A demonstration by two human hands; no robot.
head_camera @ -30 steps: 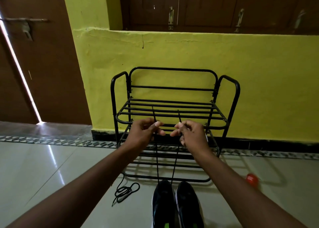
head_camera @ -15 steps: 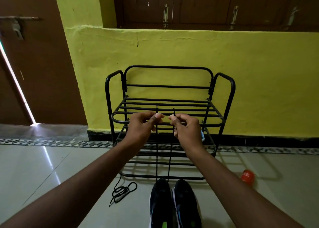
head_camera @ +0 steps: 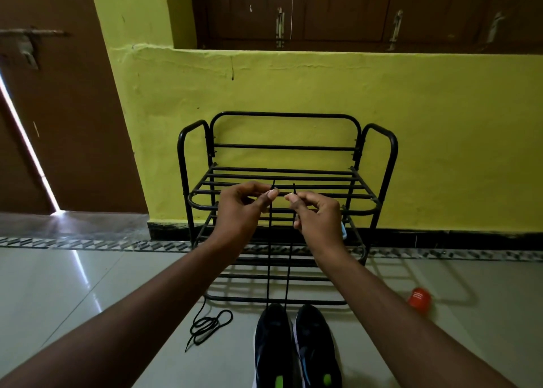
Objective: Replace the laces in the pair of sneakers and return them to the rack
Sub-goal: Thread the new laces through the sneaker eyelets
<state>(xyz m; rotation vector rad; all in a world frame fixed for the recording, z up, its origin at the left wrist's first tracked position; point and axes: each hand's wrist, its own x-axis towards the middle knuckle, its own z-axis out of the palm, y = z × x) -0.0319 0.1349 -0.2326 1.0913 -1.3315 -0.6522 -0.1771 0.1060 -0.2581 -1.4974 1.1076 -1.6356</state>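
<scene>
Two dark sneakers stand side by side on the floor at the bottom centre, the left sneaker (head_camera: 272, 346) and the right sneaker (head_camera: 317, 346). A black lace (head_camera: 269, 258) rises taut from the left sneaker in two strands. My left hand (head_camera: 244, 211) pinches one end and my right hand (head_camera: 317, 217) pinches the other, both raised in front of the black metal shoe rack (head_camera: 188, 181). A second black lace (head_camera: 207, 326) lies coiled on the floor left of the sneakers.
The rack stands against a yellow low wall (head_camera: 440, 137). An orange ball (head_camera: 418, 301) lies on the tiled floor at the right. A brown door (head_camera: 58, 123) is at the left, with light at its edge. Brown cabinets sit above the wall.
Both hands have lifted slightly and drawn the two lace ends upright and closer to parallel. The view has tilted a little. The sneakers and the coiled lace have not moved.
</scene>
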